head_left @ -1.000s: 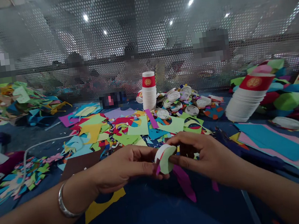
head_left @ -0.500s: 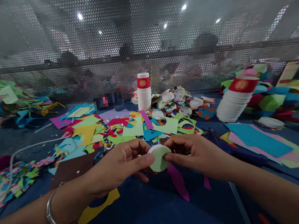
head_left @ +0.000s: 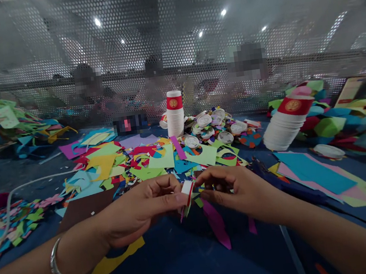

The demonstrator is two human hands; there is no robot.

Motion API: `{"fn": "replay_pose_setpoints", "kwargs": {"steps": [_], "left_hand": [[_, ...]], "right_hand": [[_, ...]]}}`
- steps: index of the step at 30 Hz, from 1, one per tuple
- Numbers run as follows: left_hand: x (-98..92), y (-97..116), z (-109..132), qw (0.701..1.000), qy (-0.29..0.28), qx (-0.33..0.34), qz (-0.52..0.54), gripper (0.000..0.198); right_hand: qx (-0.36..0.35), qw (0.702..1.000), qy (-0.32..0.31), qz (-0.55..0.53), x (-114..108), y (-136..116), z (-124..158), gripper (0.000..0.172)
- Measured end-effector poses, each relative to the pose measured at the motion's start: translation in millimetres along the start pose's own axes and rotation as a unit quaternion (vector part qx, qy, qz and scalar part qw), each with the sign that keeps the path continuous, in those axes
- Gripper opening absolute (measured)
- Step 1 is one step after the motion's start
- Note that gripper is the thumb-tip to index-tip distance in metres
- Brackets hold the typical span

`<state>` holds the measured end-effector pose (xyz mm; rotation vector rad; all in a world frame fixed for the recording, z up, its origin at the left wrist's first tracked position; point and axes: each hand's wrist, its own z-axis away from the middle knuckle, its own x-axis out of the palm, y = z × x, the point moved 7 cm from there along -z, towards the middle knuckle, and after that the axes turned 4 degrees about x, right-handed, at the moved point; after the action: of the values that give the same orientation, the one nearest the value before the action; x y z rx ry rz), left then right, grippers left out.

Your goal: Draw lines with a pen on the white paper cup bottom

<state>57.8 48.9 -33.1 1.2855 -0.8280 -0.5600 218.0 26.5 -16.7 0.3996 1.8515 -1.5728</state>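
Observation:
My left hand (head_left: 138, 208) and my right hand (head_left: 237, 190) meet just above a blue table (head_left: 193, 266). Together they pinch a small round cup piece (head_left: 187, 193), white and red with light green paper on it. It is turned edge-on to me, so its face is hidden. A silver bangle (head_left: 61, 272) circles my left wrist. A magenta paper strip (head_left: 216, 224) lies right under my hands, and a yellow offcut (head_left: 114, 260) lies below my left hand.
Coloured paper scraps (head_left: 139, 160) cover the table beyond my hands. A stack of red-banded paper cups (head_left: 175, 120) stands at the back, another stack (head_left: 284, 126) leans at the right. Round cup pieces (head_left: 215, 128) lie between them. A perforated screen (head_left: 172, 53) divides me from other people.
The round piece showed its green face half a second ago; my fingers have turned it edge-on. Both hands stay close together in the same place.

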Motion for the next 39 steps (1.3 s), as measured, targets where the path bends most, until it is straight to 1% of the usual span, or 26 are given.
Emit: {"fn": "replay_pose_setpoints", "kwargs": {"steps": [2,4,6,9,11,12,14,16,19,22,24,26,27,29,30,32,34,36,37,39], "left_hand": [[0.0,3,0,0.998,-0.002,0.025,-0.058,0.021],[1.2,5,0,0.989,-0.005,0.057,-0.134,0.025],[0.6,10,1,0.967,0.01,0.106,-0.23,0.026],[-5.5,20,3,0.919,0.058,0.178,-0.347,0.021],[-12.9,25,5,0.898,0.091,0.206,-0.378,0.018],[-17.1,26,5,0.896,0.105,0.215,-0.375,0.018],[-24.9,28,5,0.904,0.123,0.226,-0.341,0.02],[-30.1,26,4,0.923,0.129,0.218,-0.29,0.024],[-31.7,22,2,0.946,0.132,0.191,-0.225,0.03],[-29.4,21,2,0.967,0.132,0.16,-0.146,0.026],[-29.8,17,0,0.983,0.135,0.113,-0.05,0.016],[-30.4,10,-2,0.988,0.136,0.047,0.055,0.009],[-30.4,6,-2,0.986,0.135,0.016,0.093,0.01],[-29.6,2,-2,0.984,0.122,-0.033,0.129,0.021],[-28.7,0,-2,0.984,0.111,-0.049,0.129,0.025],[-26.6,0,-1,0.988,0.086,-0.061,0.108,0.029],[-24.4,1,2,0.995,0.066,-0.061,0.053,0.03],[-21.2,1,5,0.996,0.044,-0.056,-0.059,0.034],[-18.4,0,7,0.991,0.029,-0.052,-0.123,0.036],[-10.3,-3,10,0.972,-0.009,-0.045,-0.232,0.036]], "right_hand": [[-0.003,1.0,-0.004,0.006,2,-1,1,0.019],[-0.006,1.0,-0.011,0.009,4,-2,2,0.018],[-0.01,1.0,-0.017,0.012,5,-3,3,0.016],[-0.015,1.0,-0.02,0.018,3,-4,4,0.013],[-0.015,1.0,-0.013,0.022,-1,-3,5,0.014],[-0.014,1.0,-0.004,0.025,-5,-2,5,0.016],[-0.009,0.999,0.019,0.038,-13,1,5,0.02],[-0.004,0.997,0.045,0.068,-21,4,6,0.024],[-0.006,0.99,0.076,0.12,-32,7,6,0.025],[-0.001,0.984,0.096,0.151,-44,12,8,0.027],[0.021,0.976,0.115,0.182,-54,18,11,0.031],[0.052,0.968,0.136,0.207,-66,26,16,0.034],[0.066,0.965,0.135,0.213,-71,31,20,0.033],[0.095,0.96,0.137,0.224,-80,41,31,0.031],[0.108,0.957,0.143,0.228,-85,47,38,0.031],[0.135,0.949,0.156,0.238,-96,62,56,0.031],[0.183,0.931,0.17,0.265,-107,81,76,0.035],[0.217,0.911,0.188,0.294,-116,101,97,0.046],[0.224,0.902,0.204,0.308,-121,109,107,0.047],[0.228,0.894,0.211,0.323,-124,125,120,0.047]]}}
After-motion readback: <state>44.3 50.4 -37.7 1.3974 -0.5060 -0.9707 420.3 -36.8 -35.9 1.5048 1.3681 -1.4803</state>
